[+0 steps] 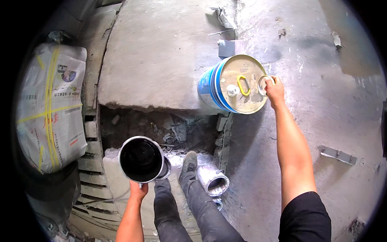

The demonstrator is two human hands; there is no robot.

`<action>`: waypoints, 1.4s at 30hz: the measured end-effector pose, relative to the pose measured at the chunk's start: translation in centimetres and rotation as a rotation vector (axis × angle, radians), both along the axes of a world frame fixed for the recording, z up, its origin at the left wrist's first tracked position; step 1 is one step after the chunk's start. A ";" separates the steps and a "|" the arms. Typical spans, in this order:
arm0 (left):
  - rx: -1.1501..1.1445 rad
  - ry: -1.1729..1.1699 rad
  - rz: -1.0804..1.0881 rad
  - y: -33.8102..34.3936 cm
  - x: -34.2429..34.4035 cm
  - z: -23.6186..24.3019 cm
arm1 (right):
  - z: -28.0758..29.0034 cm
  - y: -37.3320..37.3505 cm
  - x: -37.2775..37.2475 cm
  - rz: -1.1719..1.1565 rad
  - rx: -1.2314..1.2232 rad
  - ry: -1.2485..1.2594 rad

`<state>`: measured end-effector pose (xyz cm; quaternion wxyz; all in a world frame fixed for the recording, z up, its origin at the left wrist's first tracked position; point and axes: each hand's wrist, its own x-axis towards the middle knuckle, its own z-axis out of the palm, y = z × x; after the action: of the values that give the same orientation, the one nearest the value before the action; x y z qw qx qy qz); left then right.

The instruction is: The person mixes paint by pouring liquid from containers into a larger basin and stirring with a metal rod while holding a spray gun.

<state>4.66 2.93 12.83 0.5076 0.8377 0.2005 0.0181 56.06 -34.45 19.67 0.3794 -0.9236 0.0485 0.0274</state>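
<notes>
At the lower left my left hand (139, 190) is closed on the near side of a round metal can (140, 137). Its mouth faces up and its inside looks black. Further off on the right, my right hand (274, 90) pinches a pale round lid or ring (261, 88) at the edge of a drum. The blue and white drum (211, 86) has a dusty tan top with a yellow handle (243, 85) and a white spout cap (232, 90). Where the ring meets the drum's edge, I cannot tell whether they touch.
A silver can (207, 174) stands by my shoe, with smaller containers near it. A rubble-filled pit (161, 127) with broken edges lies ahead of my feet. At left is a wrapped bundle (52, 113) with yellow straps, beside slotted grating (92, 164). A grey metal strip (338, 155) lies right.
</notes>
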 end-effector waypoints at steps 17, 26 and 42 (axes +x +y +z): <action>-0.009 -0.005 -0.051 -1.0 1.1 2.1 | -4.5 -1.9 -2.7 -0.143 -0.069 -0.110; -0.129 0.070 -0.037 -1.1 1.0 5.5 | -1.9 -2.9 -6.7 -0.273 0.370 0.348; -0.135 0.125 0.019 -1.7 -2.3 1.8 | -3.6 7.0 -7.4 0.274 -0.311 -0.227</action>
<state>2.36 1.19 14.65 0.5492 0.7991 0.2406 -0.0432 48.65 -27.50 16.06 0.2284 -0.9660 -0.1168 -0.0330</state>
